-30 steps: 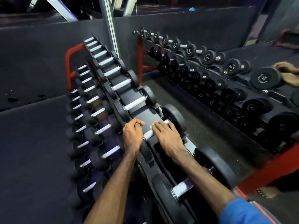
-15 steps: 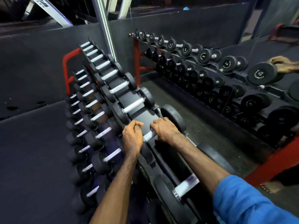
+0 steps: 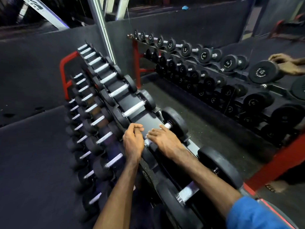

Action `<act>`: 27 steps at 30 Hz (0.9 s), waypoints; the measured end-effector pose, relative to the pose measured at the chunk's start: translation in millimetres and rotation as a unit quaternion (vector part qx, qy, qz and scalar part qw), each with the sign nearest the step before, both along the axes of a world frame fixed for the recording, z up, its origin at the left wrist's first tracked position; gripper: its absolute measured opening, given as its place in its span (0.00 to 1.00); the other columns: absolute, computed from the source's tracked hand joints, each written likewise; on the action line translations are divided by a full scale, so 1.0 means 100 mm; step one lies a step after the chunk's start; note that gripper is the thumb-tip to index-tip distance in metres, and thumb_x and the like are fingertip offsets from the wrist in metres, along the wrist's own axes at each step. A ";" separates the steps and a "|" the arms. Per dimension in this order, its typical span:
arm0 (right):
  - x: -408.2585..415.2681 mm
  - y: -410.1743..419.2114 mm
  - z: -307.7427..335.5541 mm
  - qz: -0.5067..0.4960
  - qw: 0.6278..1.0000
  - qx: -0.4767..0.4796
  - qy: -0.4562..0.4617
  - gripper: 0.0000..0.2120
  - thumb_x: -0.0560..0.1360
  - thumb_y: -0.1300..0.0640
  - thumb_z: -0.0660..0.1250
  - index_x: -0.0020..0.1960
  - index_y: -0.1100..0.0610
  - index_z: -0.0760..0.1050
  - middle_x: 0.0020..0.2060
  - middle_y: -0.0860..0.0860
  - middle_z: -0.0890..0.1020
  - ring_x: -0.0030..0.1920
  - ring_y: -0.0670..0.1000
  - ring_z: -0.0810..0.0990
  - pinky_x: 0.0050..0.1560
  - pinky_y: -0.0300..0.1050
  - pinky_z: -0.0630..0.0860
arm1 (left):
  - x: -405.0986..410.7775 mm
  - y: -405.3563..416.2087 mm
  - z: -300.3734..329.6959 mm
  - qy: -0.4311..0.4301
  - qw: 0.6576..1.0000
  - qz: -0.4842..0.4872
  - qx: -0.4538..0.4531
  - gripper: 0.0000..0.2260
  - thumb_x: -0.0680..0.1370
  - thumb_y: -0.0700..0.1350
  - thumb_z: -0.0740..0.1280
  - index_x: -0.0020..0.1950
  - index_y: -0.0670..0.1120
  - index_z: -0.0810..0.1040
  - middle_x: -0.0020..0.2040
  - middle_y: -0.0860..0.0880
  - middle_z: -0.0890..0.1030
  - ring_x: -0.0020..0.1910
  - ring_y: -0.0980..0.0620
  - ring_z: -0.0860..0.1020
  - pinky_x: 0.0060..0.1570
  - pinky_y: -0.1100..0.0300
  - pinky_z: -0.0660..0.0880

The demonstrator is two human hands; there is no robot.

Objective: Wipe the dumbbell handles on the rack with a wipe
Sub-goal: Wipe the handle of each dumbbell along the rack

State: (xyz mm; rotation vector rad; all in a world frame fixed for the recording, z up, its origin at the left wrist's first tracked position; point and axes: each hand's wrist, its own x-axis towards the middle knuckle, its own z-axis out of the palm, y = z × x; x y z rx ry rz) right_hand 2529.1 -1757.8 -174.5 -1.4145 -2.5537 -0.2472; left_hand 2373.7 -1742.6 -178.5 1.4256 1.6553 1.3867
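Reaching: both hands are over one dumbbell on the top tier of the rack (image 3: 145, 120), right at its silver handle (image 3: 167, 125).
Left hand (image 3: 133, 141): it sits at the near end of that handle, fingers curled inward and close together; what they grip, if anything, cannot be told.
Right hand (image 3: 162, 140): it lies palm down along the handle, fingers fairly straight and slightly spread, fingertips (image 3: 162, 126) touching the bar near the far weight head (image 3: 175, 121).
Wipe: none can be made out under either hand.
Handle: mostly covered by the right hand, a short bright stub showing at each end.
Neighbours: the next dumbbell up (image 3: 134, 107) lies just beyond the fingers; a bigger one (image 3: 187, 193) lies nearer, under the right forearm.
Rack: black shelves, red frame (image 3: 63, 72), lower tiers of smaller dumbbells to the left.
Mirror (image 3: 214, 66): it shows the reflected rack, with reflected hands at the right edge.
Sleeve (image 3: 252, 214): blue, on the right arm.
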 end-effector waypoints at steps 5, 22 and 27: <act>0.01 -0.20 -0.15 0.009 0.988 0.156 -0.003 0.14 0.79 0.54 0.61 0.58 0.54 0.82 0.58 0.51 0.84 0.59 0.55 0.82 0.59 0.50 0.71 | 0.00 -0.02 0.00 0.014 1.000 -0.002 0.010 0.11 0.77 0.43 0.60 0.47 0.50 0.83 0.43 0.56 0.87 0.48 0.48 0.83 0.55 0.48 0.79; -0.21 -0.34 -0.20 -0.237 0.717 -0.165 0.634 0.14 0.67 0.67 0.73 0.47 0.52 0.77 0.39 0.49 0.80 0.38 0.48 0.80 0.46 0.53 0.82 | -0.02 0.01 -0.03 0.020 1.000 0.000 0.007 0.10 0.79 0.45 0.60 0.50 0.59 0.77 0.42 0.63 0.86 0.54 0.45 0.82 0.58 0.50 0.77; -0.25 -0.30 -0.16 -0.258 0.360 -0.261 0.858 0.11 0.72 0.77 0.71 0.46 0.63 0.77 0.35 0.59 0.83 0.33 0.53 0.83 0.38 0.43 0.84 | -0.01 0.01 -0.04 0.013 1.000 0.007 0.006 0.10 0.79 0.44 0.60 0.52 0.56 0.78 0.42 0.62 0.87 0.53 0.45 0.82 0.60 0.46 0.78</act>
